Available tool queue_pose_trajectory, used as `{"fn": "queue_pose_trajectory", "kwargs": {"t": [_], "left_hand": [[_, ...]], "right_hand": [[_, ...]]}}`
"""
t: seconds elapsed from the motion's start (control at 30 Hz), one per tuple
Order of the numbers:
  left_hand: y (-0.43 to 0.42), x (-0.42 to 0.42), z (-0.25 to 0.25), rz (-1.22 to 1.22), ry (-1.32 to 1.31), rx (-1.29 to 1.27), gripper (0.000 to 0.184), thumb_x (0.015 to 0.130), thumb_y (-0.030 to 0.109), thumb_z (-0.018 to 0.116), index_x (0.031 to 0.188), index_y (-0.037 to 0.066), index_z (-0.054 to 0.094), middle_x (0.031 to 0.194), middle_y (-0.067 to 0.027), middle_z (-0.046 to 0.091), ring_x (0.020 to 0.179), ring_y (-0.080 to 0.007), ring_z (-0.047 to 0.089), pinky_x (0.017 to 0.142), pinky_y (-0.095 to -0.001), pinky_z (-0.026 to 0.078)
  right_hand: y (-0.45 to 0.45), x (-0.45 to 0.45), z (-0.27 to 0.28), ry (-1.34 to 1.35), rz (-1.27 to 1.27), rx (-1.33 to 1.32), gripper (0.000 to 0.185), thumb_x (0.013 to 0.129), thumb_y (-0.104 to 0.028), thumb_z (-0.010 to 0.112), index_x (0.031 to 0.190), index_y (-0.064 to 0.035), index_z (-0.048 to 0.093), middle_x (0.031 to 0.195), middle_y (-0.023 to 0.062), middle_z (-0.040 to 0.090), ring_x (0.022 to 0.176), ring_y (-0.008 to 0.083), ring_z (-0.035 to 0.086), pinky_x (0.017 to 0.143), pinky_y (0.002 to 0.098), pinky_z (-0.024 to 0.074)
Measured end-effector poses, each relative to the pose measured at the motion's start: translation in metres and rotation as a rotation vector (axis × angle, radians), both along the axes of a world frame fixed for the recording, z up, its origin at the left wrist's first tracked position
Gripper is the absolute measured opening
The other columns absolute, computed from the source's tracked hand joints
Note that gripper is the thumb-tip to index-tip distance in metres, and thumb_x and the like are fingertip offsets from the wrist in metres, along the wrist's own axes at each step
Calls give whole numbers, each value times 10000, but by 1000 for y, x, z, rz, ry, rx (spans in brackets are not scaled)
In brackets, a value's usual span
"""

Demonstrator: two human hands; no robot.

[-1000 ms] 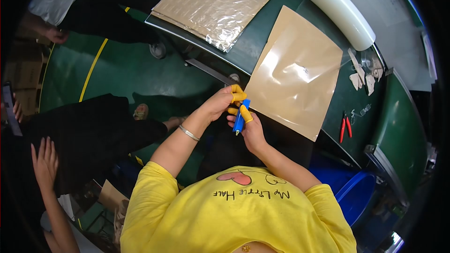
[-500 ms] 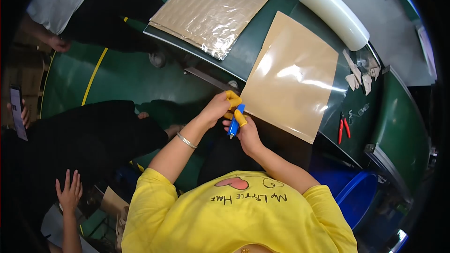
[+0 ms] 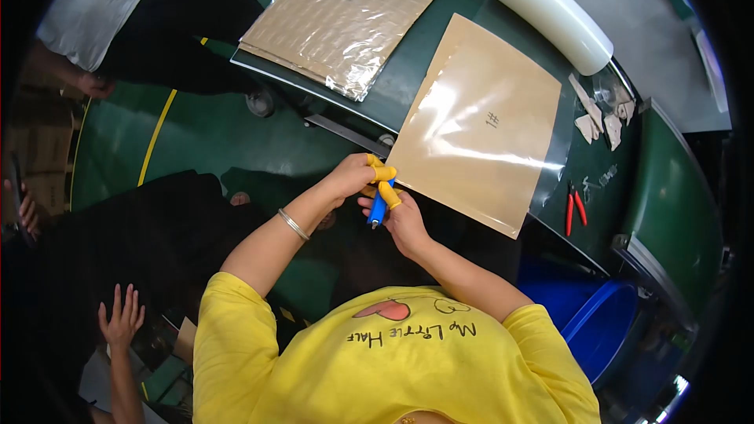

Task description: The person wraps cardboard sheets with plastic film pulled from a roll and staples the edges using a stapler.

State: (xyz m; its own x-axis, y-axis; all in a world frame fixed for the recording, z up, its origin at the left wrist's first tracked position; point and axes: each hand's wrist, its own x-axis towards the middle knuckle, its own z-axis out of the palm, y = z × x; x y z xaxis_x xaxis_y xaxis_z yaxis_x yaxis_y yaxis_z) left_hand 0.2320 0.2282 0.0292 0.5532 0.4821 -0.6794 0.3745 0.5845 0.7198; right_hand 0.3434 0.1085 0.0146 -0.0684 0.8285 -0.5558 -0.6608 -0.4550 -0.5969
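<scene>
Fingers [image 3: 389, 195] of the right hand [image 3: 407, 224] are clenched around a slim blue tool with a metal tip [image 3: 378, 208]. Tool position: just beside the near left corner of the flat brown cardboard sheet under glossy clear film [image 3: 481, 141], tip pointing away from it. Left hand [image 3: 351, 178]: fingers bent together at that corner; cannot tell whether they grasp anything. Yellow finger covers [image 3: 382, 173] noted on both hands. Left of the sheet lies a film-wrapped brown cardboard stack [image 3: 342, 12]; right of it, red-handled cutters [image 3: 580, 208]; beyond it, a thick whitish roll [image 3: 552, 14].
</scene>
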Motion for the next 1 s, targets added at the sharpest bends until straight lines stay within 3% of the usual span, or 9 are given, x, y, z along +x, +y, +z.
{"fn": "queue_pose_trajectory", "kwargs": {"t": [0.23, 0.43, 0.5, 0.6, 0.67, 0.73, 1.0], "left_hand": [[0, 0, 5, 17, 29, -75, 267, 867, 248, 659, 975, 12, 598, 830, -38, 596, 720, -101, 558, 617, -238, 456], [-6, -2, -1, 52, 26, 72, 284, 878, 277, 648, 1011, 31, 598, 859, -21, 582, 779, -99, 555, 679, -240, 457], [-7, -4, -2, 53, -19, 92, 365, 878, 266, 662, 1084, -21, 570, 925, -68, 608, 804, -122, 585, 691, -253, 480], [-9, -7, -8, 40, -82, 133, 328, 897, 214, 640, 1112, -23, 565, 918, -60, 610, 805, -117, 586, 703, -259, 485], [-11, -8, -9, 29, -88, 133, 307, 905, 191, 626, 1116, -22, 563, 922, -55, 612, 814, -113, 585, 712, -257, 484], [-14, -8, -7, 51, -86, 121, 309, 903, 184, 628, 1123, -20, 556, 937, -56, 615, 836, -108, 584, 725, -250, 480], [-29, -9, -27, 82, -133, 211, 329, 891, 172, 650, 1124, -34, 541, 975, -69, 623, 867, -122, 588, 735, -254, 482]], "right_hand": [[4, 5, 5, 100, 108, -25, 400, 994, -283, 473, 1290, -17, 433, 1237, 119, 552, 1099, 228, 595, 876, 357, 501], [8, 4, -3, 95, 137, -25, 368, 989, -310, 484, 1249, -50, 477, 1179, 72, 593, 1025, 167, 635, 853, 291, 496], [6, 1, -4, 60, 117, -1, 354, 988, -296, 484, 1242, -49, 483, 1175, 71, 596, 1004, 167, 643, 828, 279, 505], [3, 0, -5, -19, 136, 28, 364, 983, -318, 495, 1240, -60, 479, 1169, 43, 596, 1042, 161, 635, 807, 261, 488], [1, -2, -9, -54, 115, 51, 332, 979, -311, 505, 1188, -53, 503, 1095, 36, 604, 959, 120, 636, 776, 247, 484], [-1, -5, -21, -210, 114, 86, 271, 943, -217, 511, 1123, -19, 551, 978, 49, 661, 797, 87, 608, 676, 235, 464], [-12, -21, -66, -377, 75, 130, 192, 893, -165, 519, 982, -2, 569, 796, 17, 595, 670, 85, 518, 589, 246, 414]]}}
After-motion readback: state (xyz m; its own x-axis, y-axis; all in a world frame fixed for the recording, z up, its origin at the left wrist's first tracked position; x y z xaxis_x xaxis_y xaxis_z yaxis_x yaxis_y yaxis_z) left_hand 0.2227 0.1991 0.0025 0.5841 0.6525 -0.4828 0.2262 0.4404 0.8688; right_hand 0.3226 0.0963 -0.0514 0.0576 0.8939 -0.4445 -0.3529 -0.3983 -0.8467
